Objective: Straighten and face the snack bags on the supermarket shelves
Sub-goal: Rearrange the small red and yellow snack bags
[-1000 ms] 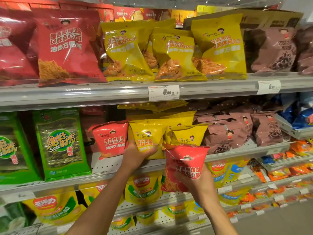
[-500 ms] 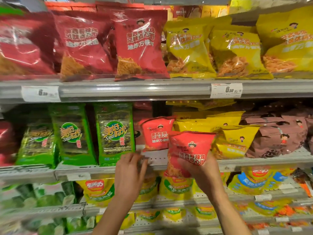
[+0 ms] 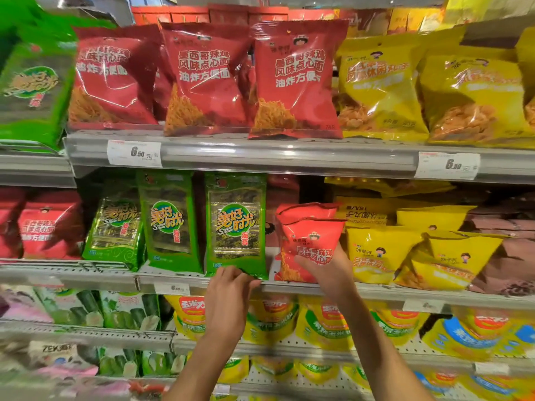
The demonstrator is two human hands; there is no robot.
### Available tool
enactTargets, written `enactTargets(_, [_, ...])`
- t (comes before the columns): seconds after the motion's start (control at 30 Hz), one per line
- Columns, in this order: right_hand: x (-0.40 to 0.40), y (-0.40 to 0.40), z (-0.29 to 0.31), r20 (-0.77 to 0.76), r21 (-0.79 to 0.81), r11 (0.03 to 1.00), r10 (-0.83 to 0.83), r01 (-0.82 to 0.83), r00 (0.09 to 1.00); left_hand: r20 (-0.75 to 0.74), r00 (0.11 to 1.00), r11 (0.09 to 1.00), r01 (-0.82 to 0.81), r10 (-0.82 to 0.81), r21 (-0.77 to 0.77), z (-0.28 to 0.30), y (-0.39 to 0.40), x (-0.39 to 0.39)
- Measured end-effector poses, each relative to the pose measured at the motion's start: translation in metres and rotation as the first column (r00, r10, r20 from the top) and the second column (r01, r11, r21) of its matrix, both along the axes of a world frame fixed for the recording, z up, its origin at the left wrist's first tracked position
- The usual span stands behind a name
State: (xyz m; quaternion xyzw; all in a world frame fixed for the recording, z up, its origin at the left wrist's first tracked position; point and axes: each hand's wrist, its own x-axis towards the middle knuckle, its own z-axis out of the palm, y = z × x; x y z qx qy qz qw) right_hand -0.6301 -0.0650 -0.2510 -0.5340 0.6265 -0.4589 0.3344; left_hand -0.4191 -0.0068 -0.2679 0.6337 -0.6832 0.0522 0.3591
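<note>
The left hand (image 3: 228, 287), flat and holding nothing half a second ago, now pinches the bottom edge of the green seaweed bag (image 3: 236, 225) at the shelf's front edge (image 3: 289, 287). The right hand (image 3: 327, 270) still grips the small red snack bag (image 3: 311, 244), now set upright beside it, so facing looks nearly done.

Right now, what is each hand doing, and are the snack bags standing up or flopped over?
Left hand: pinches the bottom edge of the green seaweed pack.
Green seaweed pack: upright, front facing out.
Right hand: holds the small red bag.
Small red bag: upright at the shelf edge, top crumpled.
Big red bags: upright, facing out.
Small yellow bags: leaning, jumbled.
Brown bags: slumped in a pile.
</note>
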Motion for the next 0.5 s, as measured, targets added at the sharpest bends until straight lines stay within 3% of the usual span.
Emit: enactTargets(0.5, [-0.003, -0.002, 0.003, -0.098, 0.077, 0.997, 0.028, -0.021, 0.995, -0.042, 0.996, 0.997, -0.073, 0.075, 0.037, -0.014, -0.003, -0.005])
